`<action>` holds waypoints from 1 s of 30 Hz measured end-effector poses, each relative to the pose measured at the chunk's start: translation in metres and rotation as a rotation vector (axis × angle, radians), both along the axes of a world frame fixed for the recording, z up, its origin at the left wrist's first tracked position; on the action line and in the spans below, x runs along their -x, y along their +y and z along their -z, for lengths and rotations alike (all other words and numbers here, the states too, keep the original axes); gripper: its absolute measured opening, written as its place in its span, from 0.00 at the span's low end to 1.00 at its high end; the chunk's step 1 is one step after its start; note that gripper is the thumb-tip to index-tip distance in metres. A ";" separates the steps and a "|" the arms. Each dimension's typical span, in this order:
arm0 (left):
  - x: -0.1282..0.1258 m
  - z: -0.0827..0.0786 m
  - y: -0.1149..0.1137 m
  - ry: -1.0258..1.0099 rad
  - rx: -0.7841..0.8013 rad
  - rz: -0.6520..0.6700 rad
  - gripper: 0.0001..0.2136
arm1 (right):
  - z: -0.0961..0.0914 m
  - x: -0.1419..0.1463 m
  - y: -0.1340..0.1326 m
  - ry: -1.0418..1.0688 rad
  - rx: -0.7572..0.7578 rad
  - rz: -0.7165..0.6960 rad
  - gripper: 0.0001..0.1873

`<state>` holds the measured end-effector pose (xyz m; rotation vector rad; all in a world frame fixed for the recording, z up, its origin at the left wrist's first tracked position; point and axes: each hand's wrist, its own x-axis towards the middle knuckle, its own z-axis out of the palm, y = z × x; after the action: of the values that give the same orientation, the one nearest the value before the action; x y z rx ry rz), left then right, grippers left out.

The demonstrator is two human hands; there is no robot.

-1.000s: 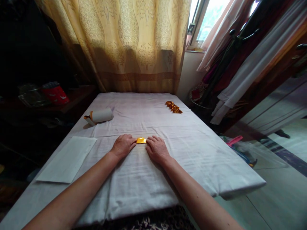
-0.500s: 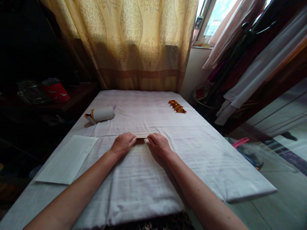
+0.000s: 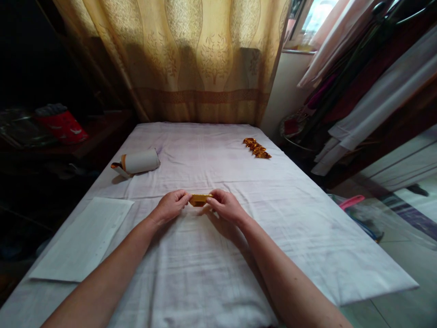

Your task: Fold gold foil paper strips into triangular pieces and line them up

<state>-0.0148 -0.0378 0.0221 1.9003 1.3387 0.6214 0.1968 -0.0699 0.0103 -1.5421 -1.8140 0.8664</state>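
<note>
A small folded piece of gold foil paper (image 3: 200,199) is held just above the white cloth (image 3: 211,255) that covers the table. My left hand (image 3: 171,205) pinches its left end and my right hand (image 3: 225,206) pinches its right end, fingers curled. A row of finished gold foil pieces (image 3: 257,148) lies at the far right of the cloth. A rolled-up sheet with a gold inner face (image 3: 136,162) rests at the far left.
A flat white sheet (image 3: 83,239) lies near the table's left edge. A patterned yellow curtain (image 3: 191,59) hangs behind the table. Clothes hang at the right (image 3: 362,91). A red packet (image 3: 63,126) sits on a dark shelf at the left.
The gold paper lay flat under my fingertips, then showed as a thin edge. Now both hands have lifted it off the cloth, folded narrower.
</note>
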 end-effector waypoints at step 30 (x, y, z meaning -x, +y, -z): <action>-0.006 0.002 -0.011 -0.269 0.285 -0.125 0.25 | 0.003 0.003 -0.010 0.381 0.002 0.218 0.16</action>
<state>-0.0085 -0.0492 0.0202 1.4594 1.3007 0.6819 0.1937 -0.0803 0.0071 -1.4277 -1.3493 0.9778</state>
